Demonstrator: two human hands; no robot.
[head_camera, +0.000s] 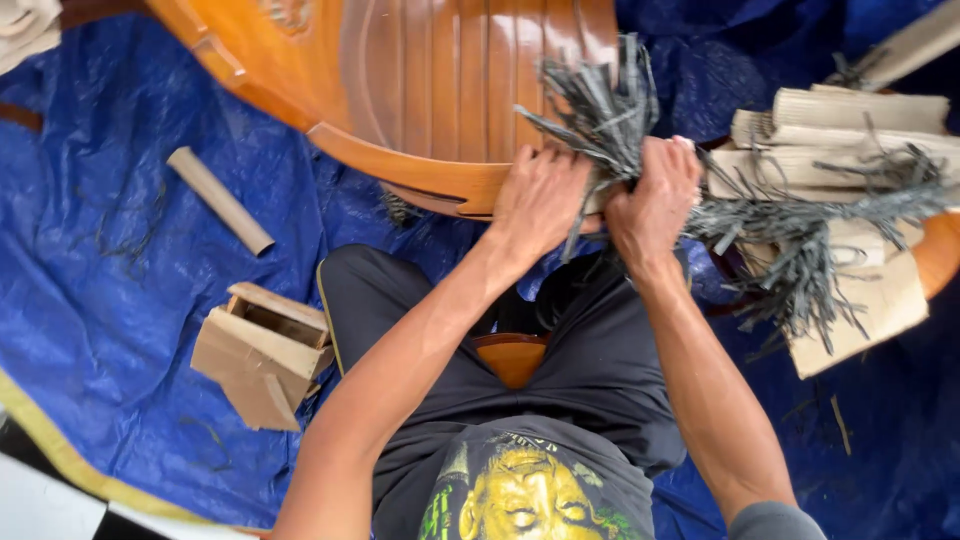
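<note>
Both hands, left hand (540, 200) and right hand (655, 195), seem closed around a bundle of grey strips (610, 120) beside the wooden chair (420, 90).

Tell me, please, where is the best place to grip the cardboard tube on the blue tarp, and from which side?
Probably grip the cardboard tube at its middle, coming from above, fingers across its width. It lies flat and slanted on the blue tarp with free space on both long sides, and its round, slim, even shape suits a wrap grip. Both hands now hold the grey strips.
</note>
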